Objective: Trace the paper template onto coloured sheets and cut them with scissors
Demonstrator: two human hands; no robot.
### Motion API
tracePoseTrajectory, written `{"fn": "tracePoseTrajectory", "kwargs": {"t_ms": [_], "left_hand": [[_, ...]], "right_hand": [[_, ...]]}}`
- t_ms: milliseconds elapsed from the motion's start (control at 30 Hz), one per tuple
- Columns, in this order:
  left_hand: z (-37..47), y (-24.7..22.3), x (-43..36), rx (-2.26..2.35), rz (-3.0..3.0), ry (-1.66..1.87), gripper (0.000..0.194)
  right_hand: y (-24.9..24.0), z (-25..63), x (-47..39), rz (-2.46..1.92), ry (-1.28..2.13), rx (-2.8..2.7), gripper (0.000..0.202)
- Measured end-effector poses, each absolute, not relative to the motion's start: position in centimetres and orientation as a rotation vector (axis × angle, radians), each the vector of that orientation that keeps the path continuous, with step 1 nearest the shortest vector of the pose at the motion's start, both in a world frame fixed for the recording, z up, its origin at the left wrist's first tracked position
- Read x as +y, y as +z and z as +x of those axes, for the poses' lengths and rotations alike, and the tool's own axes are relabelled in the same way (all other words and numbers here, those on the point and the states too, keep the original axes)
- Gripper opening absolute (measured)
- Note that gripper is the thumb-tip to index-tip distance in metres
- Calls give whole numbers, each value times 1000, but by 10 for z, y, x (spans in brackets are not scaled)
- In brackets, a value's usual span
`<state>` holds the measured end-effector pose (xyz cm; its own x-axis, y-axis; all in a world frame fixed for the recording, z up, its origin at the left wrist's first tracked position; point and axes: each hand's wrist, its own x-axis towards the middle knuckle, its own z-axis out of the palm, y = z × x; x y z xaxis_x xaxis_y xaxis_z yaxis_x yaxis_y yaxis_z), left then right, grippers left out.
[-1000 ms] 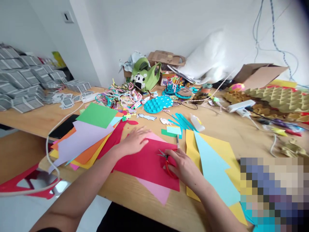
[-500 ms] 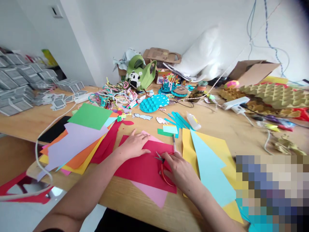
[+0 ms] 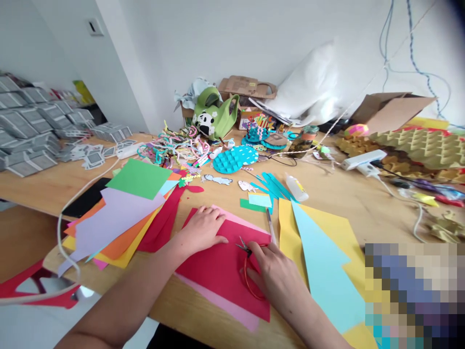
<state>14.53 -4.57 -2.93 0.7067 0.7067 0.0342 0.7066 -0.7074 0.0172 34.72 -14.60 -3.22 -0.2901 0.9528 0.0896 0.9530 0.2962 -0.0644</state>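
A sheet of red paper (image 3: 214, 276) lies in front of me over a sheet of pink paper (image 3: 232, 312), whose edges show at the top and bottom. My left hand (image 3: 205, 228) rests on the red sheet's upper left part, thumb apart and fingertips at its far edge. In my right hand (image 3: 272, 266) are red-handled scissors (image 3: 250, 278), with their blades parted slightly and pointing up and left over the red sheet. A pen (image 3: 270, 224) lies just beyond my right hand. Yellow paper (image 3: 329, 220) and light blue paper (image 3: 323, 264) lie to its right.
Coloured paper sheets (image 3: 119, 218) are stacked at left beside a white cable (image 3: 61, 213). Farther back are a glue bottle (image 3: 297, 188), blue paper strips (image 3: 276, 185), small cut-outs (image 3: 218, 180) and a green panda bag (image 3: 214, 116). A power strip (image 3: 364, 159) lies at right.
The red and pink sheets have turned clockwise, their lower right corner coming nearer me. My left fingers have drawn closer together. The scissors stay in my right hand, and the view has shifted slightly.
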Motion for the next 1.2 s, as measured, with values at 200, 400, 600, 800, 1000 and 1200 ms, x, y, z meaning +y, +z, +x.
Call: {"fn": "tracePoseTrajectory", "kwargs": {"t_ms": [200, 400, 600, 800, 1000, 1200], "left_hand": [[142, -29, -47, 1303, 2878, 42, 52], [142, -30, -47, 1296, 2883, 58, 48], [145, -32, -47, 1279, 2889, 47, 50], [147, -31, -48, 1276, 2852, 69, 48], [138, -21, -36, 1260, 2725, 66, 35], [109, -11, 12, 1543, 2767, 172, 30]], "right_hand": [[-42, 350, -145, -1671, -41, -2332, 23], [-44, 354, -141, -1622, -45, -2350, 27], [-44, 356, -138, -1577, -34, -2367, 25], [-43, 362, -134, -1515, 4, -2317, 26], [-41, 363, -134, -1520, 32, -2316, 24], [-43, 365, -135, -1503, 18, -2353, 25]]}}
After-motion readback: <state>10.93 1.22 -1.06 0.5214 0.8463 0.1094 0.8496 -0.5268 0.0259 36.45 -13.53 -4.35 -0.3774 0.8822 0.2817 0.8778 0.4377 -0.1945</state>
